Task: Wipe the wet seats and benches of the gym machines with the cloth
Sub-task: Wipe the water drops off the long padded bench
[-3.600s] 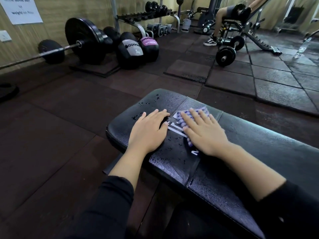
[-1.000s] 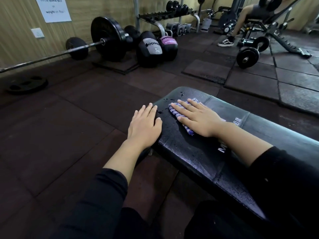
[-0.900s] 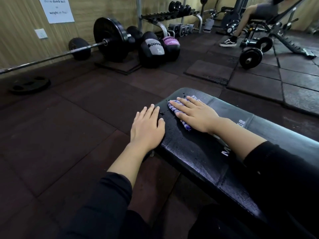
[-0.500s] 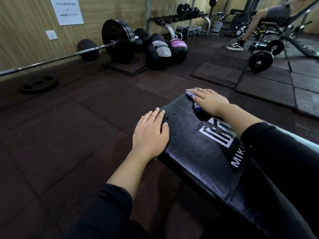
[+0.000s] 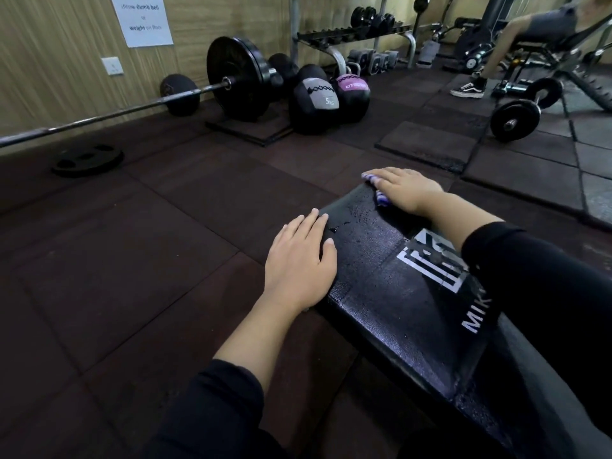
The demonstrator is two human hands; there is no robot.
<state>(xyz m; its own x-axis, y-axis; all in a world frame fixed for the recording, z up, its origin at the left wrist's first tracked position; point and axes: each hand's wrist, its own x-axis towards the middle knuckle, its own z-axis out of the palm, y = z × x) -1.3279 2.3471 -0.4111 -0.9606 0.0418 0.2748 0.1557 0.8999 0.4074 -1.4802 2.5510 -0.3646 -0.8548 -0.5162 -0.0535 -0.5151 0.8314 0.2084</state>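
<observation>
In the head view, a black padded vinyl bench (image 5: 390,293) with a white square logo and white lettering runs from the lower right toward the middle, its surface speckled with water drops. The purple-and-white striped cloth (image 5: 381,197) lies at the far end corner of the bench, mostly hidden under the right hand (image 5: 405,190), which lies on top of it with fingers extended over the end edge; only two small strips of cloth show at the hand's left side. The left hand (image 5: 301,263) lies flat with fingers straight and close together on the bench's left edge, holding nothing. Both forearms come out of black sleeves, and the right sleeve covers part of the logo.

Around the bench is dark rubber tile flooring (image 5: 132,260). One long steel barbell (image 5: 109,115) with a large black plate (image 5: 236,77) lies along the wood-panelled wall. One loose black weight plate (image 5: 87,159) lies flat on the floor to the left. Several medicine balls sit beside the barbell; two are clearly marked, a black-and-grey one (image 5: 314,106) labelled 5 kg and a black-and-pink one (image 5: 352,96). A dumbbell rack (image 5: 357,36) stands behind them. A short loaded bar (image 5: 526,109) lies at the right, near another person's leg and black sneaker (image 5: 468,89) on an inclined bench. One white paper notice (image 5: 142,18) and one wall switch (image 5: 112,65) are on the wall.
</observation>
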